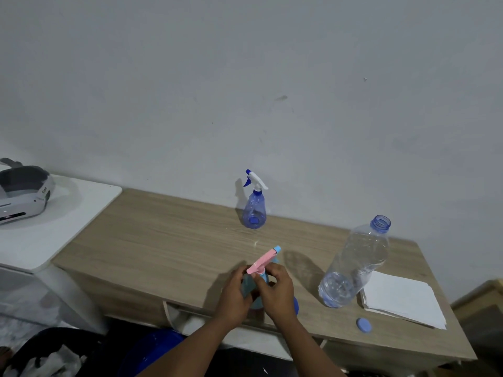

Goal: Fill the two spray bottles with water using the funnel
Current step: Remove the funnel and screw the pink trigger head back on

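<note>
A light-blue spray bottle with a pink trigger head [263, 261] stands near the table's front edge. My left hand [234, 293] grips its body, and my right hand [277, 291] holds its neck just under the pink head. A blue edge [296, 306], perhaps the funnel, peeks out behind my right hand. A second spray bottle [254, 206], clear blue with a white and blue trigger, stands upright at the back by the wall. A large clear water bottle [353, 263] stands uncapped to the right, with a little water at its bottom.
The wooden table [163, 240] runs along a grey wall. A blue cap [364, 325] lies near the front right, beside a stack of white paper [402, 299]. A white side surface [62, 224] at left holds a headset [23, 193]. A blue round object [155, 349] sits below the table's front.
</note>
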### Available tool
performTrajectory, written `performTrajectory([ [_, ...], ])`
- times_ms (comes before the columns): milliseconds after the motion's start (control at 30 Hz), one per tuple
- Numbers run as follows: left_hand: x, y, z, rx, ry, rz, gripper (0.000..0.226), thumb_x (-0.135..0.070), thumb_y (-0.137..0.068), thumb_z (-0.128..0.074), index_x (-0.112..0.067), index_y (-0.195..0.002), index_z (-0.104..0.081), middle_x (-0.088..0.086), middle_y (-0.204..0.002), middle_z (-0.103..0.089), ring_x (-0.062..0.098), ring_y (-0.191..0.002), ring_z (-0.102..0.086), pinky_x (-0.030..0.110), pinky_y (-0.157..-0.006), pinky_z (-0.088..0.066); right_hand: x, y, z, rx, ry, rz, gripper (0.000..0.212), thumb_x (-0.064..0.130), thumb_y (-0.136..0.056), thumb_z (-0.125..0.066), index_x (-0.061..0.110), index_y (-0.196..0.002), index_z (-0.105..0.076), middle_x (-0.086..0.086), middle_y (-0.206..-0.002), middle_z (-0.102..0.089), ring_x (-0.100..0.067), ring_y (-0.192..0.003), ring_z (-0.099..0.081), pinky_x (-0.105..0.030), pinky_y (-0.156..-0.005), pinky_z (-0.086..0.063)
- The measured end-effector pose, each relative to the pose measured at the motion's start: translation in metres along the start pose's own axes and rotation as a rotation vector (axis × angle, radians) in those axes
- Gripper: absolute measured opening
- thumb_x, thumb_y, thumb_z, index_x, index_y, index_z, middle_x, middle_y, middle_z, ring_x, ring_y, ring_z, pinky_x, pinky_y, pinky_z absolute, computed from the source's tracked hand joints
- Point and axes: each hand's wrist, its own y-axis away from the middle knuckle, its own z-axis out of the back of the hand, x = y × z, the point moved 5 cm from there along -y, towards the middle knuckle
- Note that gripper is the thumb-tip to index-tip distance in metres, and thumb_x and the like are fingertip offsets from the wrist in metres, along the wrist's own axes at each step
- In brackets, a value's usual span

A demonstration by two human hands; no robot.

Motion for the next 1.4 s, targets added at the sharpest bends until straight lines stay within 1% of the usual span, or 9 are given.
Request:
performTrajectory([
  [233,-0.001,0.003,-0.001,-0.028,0.031,0.023,0.047,-0.013,-0.079,-0.075,-0.037,-0.114,-0.056,-0.010,-0.111,-0.066,0.005,-0.103,-0.065,0.032,-0.086,-0.056,0.001,0.003,-0.004,-0.093,-0.052,-0.097,0.023,0.022,-0.079,-0.082,0.016,-0.096,-0.067,0.006,-0.096,-0.068,0.000,-0.087,-0.063,-0.005,-0.069,-0.045],
  [367,-0.005,0.000,-0.004,0.003,-0.079,-0.018,0.061,-0.004,-0.077,-0.075,-0.047,-0.115,-0.053,-0.018,-0.119,-0.054,-0.005,-0.109,-0.057,0.016,-0.092,-0.048,-0.006,0.002,-0.005,0.003,-0.007,-0.048,0.021,0.022,-0.084,-0.078,0.016,-0.102,-0.069,0.005,-0.104,-0.064,0.006,-0.096,-0.058,-0.006,-0.075,-0.044],
  [733,-0.006,-0.010,0.000,-0.051,-0.140,0.037,0.051,-0.011,-0.080,-0.076,-0.024,-0.125,-0.056,-0.004,-0.128,-0.052,0.010,-0.113,-0.058,0.030,-0.094,-0.053,0.004,-0.009,-0.008,-0.108,-0.048,-0.106,0.019,0.017,-0.078,-0.083,0.020,-0.089,-0.068,0.008,-0.091,-0.067,0.000,-0.081,-0.064,-0.005,-0.066,-0.047],
  [900,-0.006,-0.012,-0.001,-0.061,-0.107,0.089,0.033,-0.009,-0.088,-0.068,-0.028,-0.113,-0.059,-0.011,-0.109,-0.066,0.017,-0.104,-0.065,0.027,-0.083,-0.056,0.007,-0.008,-0.010,-0.142,-0.015,-0.127,0.016,0.017,-0.078,-0.083,0.019,-0.084,-0.068,0.007,-0.086,-0.065,-0.001,-0.074,-0.062,-0.004,-0.064,-0.045],
  [967,-0.006,-0.013,-0.004,-0.056,-0.152,0.129,0.046,-0.006,-0.090,-0.063,-0.024,-0.130,-0.050,-0.002,-0.123,-0.063,0.026,-0.113,-0.062,0.034,-0.090,-0.054,0.009,-0.009,-0.011,-0.167,-0.023,-0.142,0.019,0.020,-0.076,-0.084,0.024,-0.082,-0.067,0.007,-0.087,-0.066,-0.002,-0.074,-0.063,-0.006,-0.061,-0.046],
  [1033,-0.004,-0.011,-0.005,-0.031,-0.109,0.132,0.044,-0.024,-0.088,-0.063,-0.023,-0.129,-0.050,0.012,-0.125,-0.062,0.030,-0.112,-0.061,0.047,-0.095,-0.052,0.009,-0.012,-0.011,-0.167,-0.027,-0.150,0.019,0.022,-0.074,-0.086,0.024,-0.084,-0.070,0.007,-0.088,-0.067,-0.003,-0.076,-0.064,-0.009,-0.062,-0.045],
  [1133,0.002,-0.011,-0.004,-0.115,-0.146,0.029,0.035,-0.054,-0.079,-0.057,-0.029,-0.102,-0.061,0.009,-0.104,-0.068,0.030,-0.098,-0.067,0.060,-0.087,-0.053,0.006,-0.016,-0.011,-0.139,-0.021,-0.144,0.020,0.022,-0.073,-0.086,0.022,-0.086,-0.072,0.008,-0.087,-0.067,-0.002,-0.077,-0.064,-0.008,-0.062,-0.046],
  [1267,-0.014,-0.013,-0.010,-0.095,0.021,0.158,0.033,-0.027,-0.083,-0.064,-0.020,-0.115,-0.056,0.010,-0.113,-0.063,0.035,-0.107,-0.060,0.047,-0.092,-0.051,0.002,-0.019,-0.010,-0.140,-0.022,-0.138,0.021,0.020,-0.071,-0.087,0.016,-0.088,-0.074,0.006,-0.087,-0.068,-0.001,-0.077,-0.064,-0.007,-0.064,-0.046],
  [1400,-0.017,-0.010,-0.008,-0.183,0.099,0.119,0.033,-0.050,-0.072,-0.059,-0.030,-0.098,-0.055,0.005,-0.102,-0.065,0.028,-0.096,-0.063,0.049,-0.082,-0.054,0.001,-0.021,-0.013,-0.121,-0.035,-0.115,0.022,0.022,-0.073,-0.086,0.017,-0.089,-0.073,0.005,-0.087,-0.069,-0.005,-0.079,-0.065,-0.011,-0.066,-0.047],
])
